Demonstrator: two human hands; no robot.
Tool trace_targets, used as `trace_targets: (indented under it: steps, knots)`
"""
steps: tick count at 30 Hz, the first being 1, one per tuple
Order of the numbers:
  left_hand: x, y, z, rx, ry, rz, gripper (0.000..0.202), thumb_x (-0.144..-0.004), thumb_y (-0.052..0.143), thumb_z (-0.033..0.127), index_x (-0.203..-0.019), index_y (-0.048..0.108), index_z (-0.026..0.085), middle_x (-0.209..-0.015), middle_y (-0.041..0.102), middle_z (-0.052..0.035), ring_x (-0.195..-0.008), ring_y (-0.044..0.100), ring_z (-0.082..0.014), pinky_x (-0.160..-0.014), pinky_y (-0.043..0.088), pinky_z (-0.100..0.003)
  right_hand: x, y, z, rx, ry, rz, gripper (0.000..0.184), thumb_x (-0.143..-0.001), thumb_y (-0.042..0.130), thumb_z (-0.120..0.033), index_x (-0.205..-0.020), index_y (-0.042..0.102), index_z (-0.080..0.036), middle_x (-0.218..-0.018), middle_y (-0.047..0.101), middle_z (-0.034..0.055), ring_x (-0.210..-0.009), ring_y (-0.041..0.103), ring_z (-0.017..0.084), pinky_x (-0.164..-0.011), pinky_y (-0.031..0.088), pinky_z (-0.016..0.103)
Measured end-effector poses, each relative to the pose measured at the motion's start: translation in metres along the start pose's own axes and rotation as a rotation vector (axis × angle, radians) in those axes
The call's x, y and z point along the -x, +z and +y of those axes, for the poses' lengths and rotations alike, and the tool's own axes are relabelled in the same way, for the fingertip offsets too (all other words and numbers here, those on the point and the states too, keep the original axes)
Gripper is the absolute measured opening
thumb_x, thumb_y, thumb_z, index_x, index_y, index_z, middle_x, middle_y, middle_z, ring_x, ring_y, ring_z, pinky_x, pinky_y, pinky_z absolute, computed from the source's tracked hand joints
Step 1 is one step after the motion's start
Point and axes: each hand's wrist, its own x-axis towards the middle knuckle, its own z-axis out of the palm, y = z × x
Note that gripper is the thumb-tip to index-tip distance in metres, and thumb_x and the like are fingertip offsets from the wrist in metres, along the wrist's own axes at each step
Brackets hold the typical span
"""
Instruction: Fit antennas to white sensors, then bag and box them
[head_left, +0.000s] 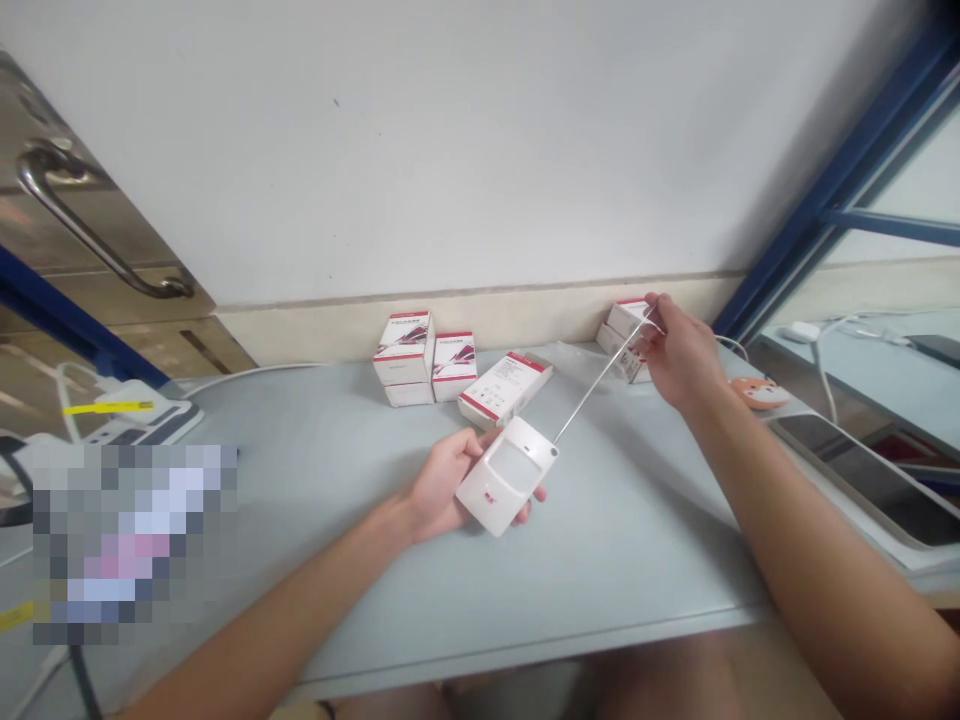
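My left hand (442, 485) is wrapped round a white motion sensor (491, 505) with a pale window on its front, tilted above the table. From the sensor's upper right corner a long thin metal antenna (596, 385) slants up to the right. The fingers of my right hand (679, 345) pinch the antenna's far end. Just behind the sensor lies a white and red carton (506, 388), its far end apparently open.
Small white and red boxes (405, 345) stand against the wall, with more boxes (622, 325) behind my right hand. A power strip (161, 410) with cables lies at left, beside a blurred-out patch. At right are a dark-screened tablet-like device (870, 475) and an orange object (757, 392).
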Motion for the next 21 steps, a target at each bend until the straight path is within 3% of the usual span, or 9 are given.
trace_targets:
  steps: [7, 13, 17, 21]
  knots:
    - [-0.004, -0.006, -0.003, 0.024, 0.032, -0.064, 0.06, -0.085, 0.042, 0.03, -0.142, 0.047, 0.012, -0.109, 0.078, -0.0253, -0.083, 0.077, -0.0368, -0.084, 0.048, -0.047, -0.002, -0.004, -0.006, 0.04, 0.033, -0.036, 0.019, -0.084, 0.084, -0.032, -0.094, 0.072, -0.021, -0.074, 0.05, -0.0046, -0.055, 0.042, 0.005, -0.044, 0.037, 0.018]
    - [-0.003, -0.008, -0.004, 0.079, 0.097, -0.075, 0.071, -0.084, 0.046, 0.025, -0.154, 0.037, 0.016, -0.116, 0.076, -0.0252, -0.083, 0.075, -0.0344, -0.084, 0.046, -0.045, -0.006, -0.005, 0.0, 0.133, -0.068, 0.107, 0.025, -0.079, 0.086, -0.035, -0.091, 0.067, -0.024, -0.081, 0.061, -0.0037, -0.053, 0.044, 0.005, -0.045, 0.039, 0.017]
    - [-0.001, -0.005, -0.005, 0.078, 0.135, -0.054, 0.066, -0.088, 0.047, 0.026, -0.153, 0.039, 0.016, -0.114, 0.076, -0.0246, -0.082, 0.074, -0.0342, -0.082, 0.047, -0.045, -0.002, -0.001, 0.004, 0.186, -0.133, 0.143, 0.018, -0.078, 0.078, -0.027, -0.092, 0.067, -0.024, -0.077, 0.061, -0.0037, -0.052, 0.045, 0.007, -0.043, 0.035, 0.019]
    - [0.001, 0.002, -0.004, 0.09, 0.158, -0.02, 0.059, -0.089, 0.048, 0.023, -0.147, 0.046, 0.016, -0.118, 0.074, -0.0239, -0.089, 0.075, -0.0364, -0.08, 0.048, -0.045, 0.008, 0.005, 0.009, 0.264, -0.2, 0.089, 0.014, -0.072, 0.071, -0.019, -0.085, 0.068, -0.022, -0.075, 0.061, -0.003, -0.054, 0.044, 0.008, -0.046, 0.034, 0.021]
